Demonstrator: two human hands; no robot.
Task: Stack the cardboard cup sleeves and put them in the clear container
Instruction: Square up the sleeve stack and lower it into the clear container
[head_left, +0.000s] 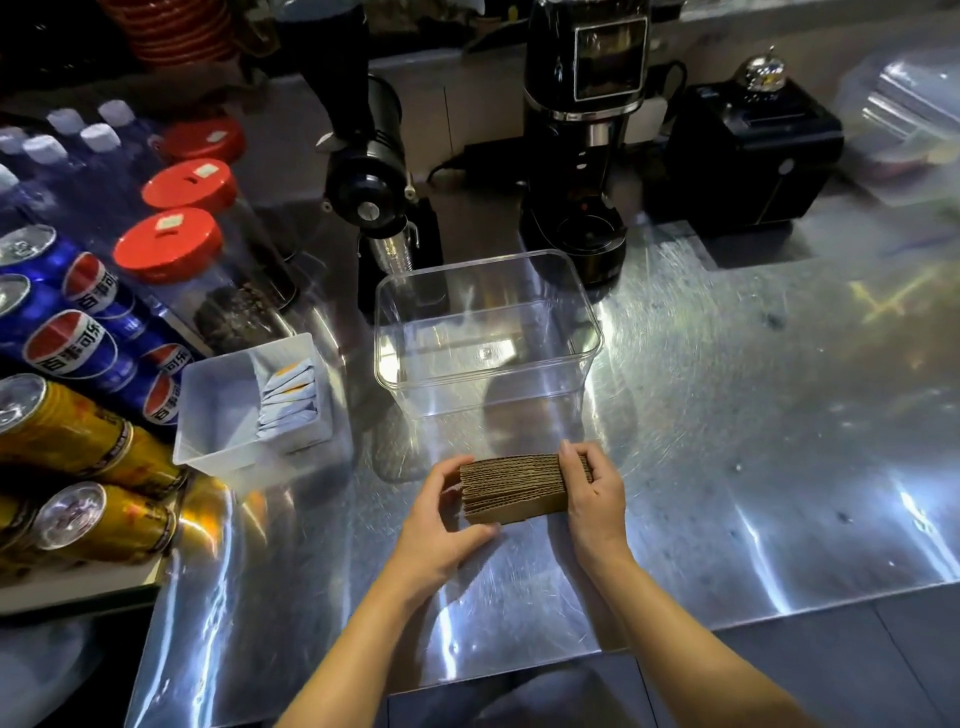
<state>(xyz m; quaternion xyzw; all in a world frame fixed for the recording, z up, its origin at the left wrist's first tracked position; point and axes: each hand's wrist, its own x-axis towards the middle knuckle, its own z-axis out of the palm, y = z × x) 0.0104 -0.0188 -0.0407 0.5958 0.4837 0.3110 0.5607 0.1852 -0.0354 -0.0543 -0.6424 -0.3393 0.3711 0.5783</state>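
Hands, left (441, 525) and right (592, 499), squeeze stacked cardboard sleeves (511, 488) square at frame centre, ready for the empty clear container (488, 332) above.

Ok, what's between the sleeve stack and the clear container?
Nothing: the head view shows only bare steel counter between the sleeve stack and the clear container.

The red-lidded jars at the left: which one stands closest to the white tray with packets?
The front red-lidded jar, the one holding dark contents; it stands just behind the white tray, while the other two sit farther back.
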